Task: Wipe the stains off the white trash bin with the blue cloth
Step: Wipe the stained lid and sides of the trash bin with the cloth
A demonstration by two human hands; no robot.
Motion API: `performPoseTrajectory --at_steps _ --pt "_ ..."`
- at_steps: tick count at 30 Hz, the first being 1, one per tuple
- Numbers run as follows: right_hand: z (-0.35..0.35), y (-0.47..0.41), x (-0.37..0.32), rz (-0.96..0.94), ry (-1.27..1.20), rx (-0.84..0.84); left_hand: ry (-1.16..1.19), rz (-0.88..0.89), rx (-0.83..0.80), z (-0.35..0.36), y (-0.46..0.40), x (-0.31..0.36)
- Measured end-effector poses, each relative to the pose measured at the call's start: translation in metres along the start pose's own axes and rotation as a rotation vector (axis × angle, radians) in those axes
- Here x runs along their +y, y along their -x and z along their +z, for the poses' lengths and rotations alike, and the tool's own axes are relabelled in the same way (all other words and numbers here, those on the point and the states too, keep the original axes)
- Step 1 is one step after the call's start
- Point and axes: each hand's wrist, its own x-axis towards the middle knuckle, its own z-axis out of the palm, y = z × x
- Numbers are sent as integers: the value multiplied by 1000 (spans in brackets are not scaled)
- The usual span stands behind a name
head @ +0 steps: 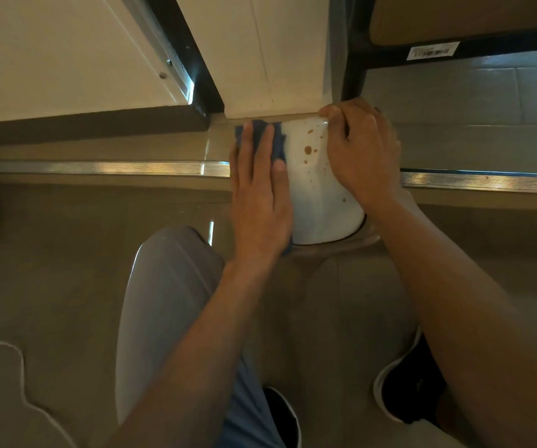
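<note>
**Operator:** Nearest to me I count 2 forearms, and under them 1 knee in grey cloth (163,305) and 2 black shoes with white soles: 1 (281,415) by the bottom edge, 1 (406,386) farther right.

**Partner:** And the hands?

**Operator:** 2 hands, both on the 1 white trash bin (315,202). It stands on the tiled floor (66,253), against the foot of a white panel (270,59). My left hand (259,195) lies flat with straight fingers, pressing the 1 blue cloth (278,140) onto the bin's left side. My right hand (362,147) curls its fingers over the bin's right edge and grips it.

**Partner:** Stains?

**Operator:** Brown spots (308,150) sit on the bare white between the hands; I count about 8, the smallest hard to make out. Behind runs 1 metal strip (99,168) across the floor.
</note>
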Motion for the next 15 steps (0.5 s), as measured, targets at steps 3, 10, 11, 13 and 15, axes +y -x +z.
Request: performPoseTrajectory --at_steps 3,10,11,13,15 --pt "-1 0 0 -7 5 -16 -102 98 -78 2 50 -8" --pt "2 1 1 -5 -4 -8 -27 117 -130 -19 18 -20" --pt "2 1 1 -3 -8 -2 -25 101 -109 -21 4 -14" --pt "3 2 -1 6 -10 6 -10 49 -44 -18 -11 -4" --pt "2 2 0 15 -12 10 -9 55 31 -9 -6 -1"
